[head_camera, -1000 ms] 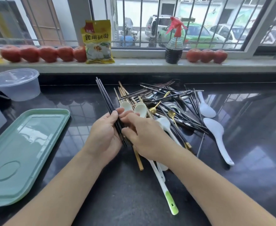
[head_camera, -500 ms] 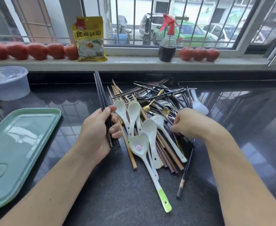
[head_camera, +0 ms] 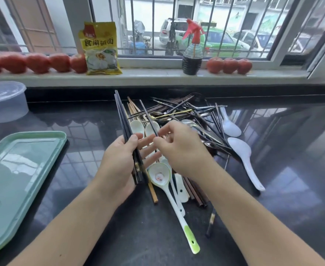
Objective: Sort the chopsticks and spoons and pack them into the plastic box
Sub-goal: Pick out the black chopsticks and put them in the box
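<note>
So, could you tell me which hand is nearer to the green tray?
Left. The left hand, gripping black chopsticks, is just right of the green tray; the right hand, pinching one chopstick, is farther right over the pile.

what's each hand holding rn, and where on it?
Left hand grips a bundle of black chopsticks near their lower ends. Right hand pinches a single dark chopstick at its lower end with its fingertips.
</note>
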`<state>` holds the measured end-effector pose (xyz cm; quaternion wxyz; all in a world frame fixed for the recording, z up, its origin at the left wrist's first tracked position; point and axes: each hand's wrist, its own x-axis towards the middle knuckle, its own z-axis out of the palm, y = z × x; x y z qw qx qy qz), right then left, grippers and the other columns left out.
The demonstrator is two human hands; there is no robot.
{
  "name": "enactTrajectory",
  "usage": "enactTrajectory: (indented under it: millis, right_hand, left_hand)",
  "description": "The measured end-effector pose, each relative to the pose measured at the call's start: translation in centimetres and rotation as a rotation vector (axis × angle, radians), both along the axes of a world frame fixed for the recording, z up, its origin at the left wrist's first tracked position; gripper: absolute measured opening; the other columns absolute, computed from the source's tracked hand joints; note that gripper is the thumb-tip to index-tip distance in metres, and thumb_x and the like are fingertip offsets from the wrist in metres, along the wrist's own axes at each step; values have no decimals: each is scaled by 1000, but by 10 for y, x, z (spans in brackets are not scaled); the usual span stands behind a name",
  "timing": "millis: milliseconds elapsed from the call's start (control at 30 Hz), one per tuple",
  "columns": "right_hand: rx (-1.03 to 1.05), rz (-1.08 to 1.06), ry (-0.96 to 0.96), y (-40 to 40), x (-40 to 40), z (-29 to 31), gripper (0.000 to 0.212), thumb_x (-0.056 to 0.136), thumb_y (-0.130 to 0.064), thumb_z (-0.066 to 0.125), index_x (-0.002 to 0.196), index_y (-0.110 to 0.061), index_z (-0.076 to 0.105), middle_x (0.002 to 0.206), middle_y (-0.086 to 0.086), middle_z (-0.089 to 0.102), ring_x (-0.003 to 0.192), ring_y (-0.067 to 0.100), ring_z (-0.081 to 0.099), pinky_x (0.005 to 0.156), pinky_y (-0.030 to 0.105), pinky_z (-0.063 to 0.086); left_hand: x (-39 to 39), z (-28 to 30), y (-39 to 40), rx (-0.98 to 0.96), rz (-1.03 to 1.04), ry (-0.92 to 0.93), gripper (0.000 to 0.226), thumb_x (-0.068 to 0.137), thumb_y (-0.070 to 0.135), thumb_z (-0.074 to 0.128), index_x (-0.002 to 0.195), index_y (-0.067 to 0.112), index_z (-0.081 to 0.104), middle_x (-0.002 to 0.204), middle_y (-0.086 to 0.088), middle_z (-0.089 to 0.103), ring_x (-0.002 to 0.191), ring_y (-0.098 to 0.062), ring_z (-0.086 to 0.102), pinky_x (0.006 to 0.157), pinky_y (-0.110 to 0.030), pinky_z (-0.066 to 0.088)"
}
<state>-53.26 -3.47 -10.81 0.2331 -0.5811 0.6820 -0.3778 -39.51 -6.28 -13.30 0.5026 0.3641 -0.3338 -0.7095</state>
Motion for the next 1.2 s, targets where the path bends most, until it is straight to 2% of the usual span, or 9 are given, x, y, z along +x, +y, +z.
enactTrajectory:
  millis: [67, 167, 333, 433, 633, 767, 1033, 1100, 1200]
  right_hand:
    - [-67, 77, 30, 3, 22, -12, 12, 94, -33, 62, 101, -25, 60, 84, -4, 69, 76, 18, 66, 67, 40, 55]
    - [-150, 115, 207, 3, 38, -23, 15, 97, -28, 56, 110, -23, 61, 95, -1, 72, 91, 24, 66, 82, 45, 53]
    - [-34, 268, 73, 0, 21, -15, 23, 100, -23, 58, 117, -27, 74, 97, -17, 72, 86, -1, 64, 83, 22, 53]
    - [-104, 45, 202, -10, -7, -14, 18, 98, -27, 59, 97, -24, 77, 83, -7, 72, 79, 12, 65, 75, 37, 55]
    - [-22, -628, 519, -31, -119, -10, 25, 94, -17, 53, 103, -15, 76, 105, 16, 71, 103, 37, 61, 81, 36, 45]
    - [217, -602, 522, -45, -144, -36, 25, 96, -31, 59, 95, -11, 75, 102, 17, 71, 100, 35, 59, 75, 33, 41]
    - [241, -556, 545, -56, -136, -43, 21, 95, -31, 62, 96, -15, 74, 101, 13, 70, 97, 34, 62, 87, 41, 54]
    - [123, -535, 516, -56, -136, -38, 20, 95, -29, 62, 95, -16, 78, 101, 12, 67, 92, 28, 58, 87, 37, 52]
    - [-466, -473, 284, -47, -122, -13, 16, 95, -24, 68, 103, -17, 80, 86, 1, 58, 78, 16, 51, 78, 31, 49]
  left_hand:
    - [-2, -3, 0, 1, -26, -1, 26, 111, 16, 39, 111, 4, 62, 81, -9, 77, 68, -16, 75, 53, -28, 59]
    - [1, -9, -3, 25, -59, 9, 36, 112, 20, 38, 124, -1, 64, 103, -19, 77, 81, -22, 76, 60, -31, 62]
    - [8, -12, -13, 24, 81, 5, 21, 111, 18, 40, 109, 7, 58, 94, -13, 78, 75, -23, 76, 55, -37, 60]
    - [9, -13, -17, 1, 164, -20, 18, 112, 16, 39, 103, 9, 53, 87, -12, 70, 69, -23, 76, 55, -35, 61]
    - [19, -13, -25, -16, 196, -54, 15, 112, 21, 39, 104, 14, 50, 77, -5, 56, 48, -15, 51, 43, -28, 42]
    - [19, -12, -24, -40, 147, -41, 14, 112, 20, 38, 108, 14, 50, 71, -3, 52, 45, -14, 41, 40, -26, 34]
    - [18, -9, -20, -62, 46, -23, 17, 112, 19, 36, 111, 11, 52, 65, -1, 51, 44, -13, 38, 40, -24, 31]
    - [18, -8, -19, -65, 20, -26, 18, 112, 18, 37, 114, 11, 53, 67, -1, 50, 45, -13, 38, 40, -24, 31]
    - [18, -5, -17, -66, -30, -23, 18, 111, 15, 38, 119, 9, 54, 69, -3, 50, 47, -13, 40, 41, -24, 33]
